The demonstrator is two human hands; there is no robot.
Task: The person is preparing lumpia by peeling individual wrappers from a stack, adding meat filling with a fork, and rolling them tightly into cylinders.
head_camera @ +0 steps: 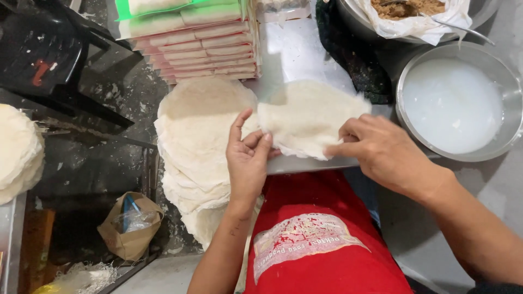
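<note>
A thin, pale round wrapper sheet [308, 115] is held up between both hands over a white board [297, 54]. My left hand [248, 160] pinches its left edge with thumb and fingers. My right hand [381, 152] grips its lower right edge. Just to the left lies a fanned stack of the same round sheets [193, 147], which runs down past my left forearm. My red apron [321, 239] fills the lower middle of the view.
A steel bowl of white liquid [455, 103] stands at the right. Above it a lined bowl of brown filling [417, 16] holds a spoon. Stacked packs of wrappers [196, 41] lie at top centre. Another pile of sheets [19, 152] is at far left, a brown bag [131, 226] below.
</note>
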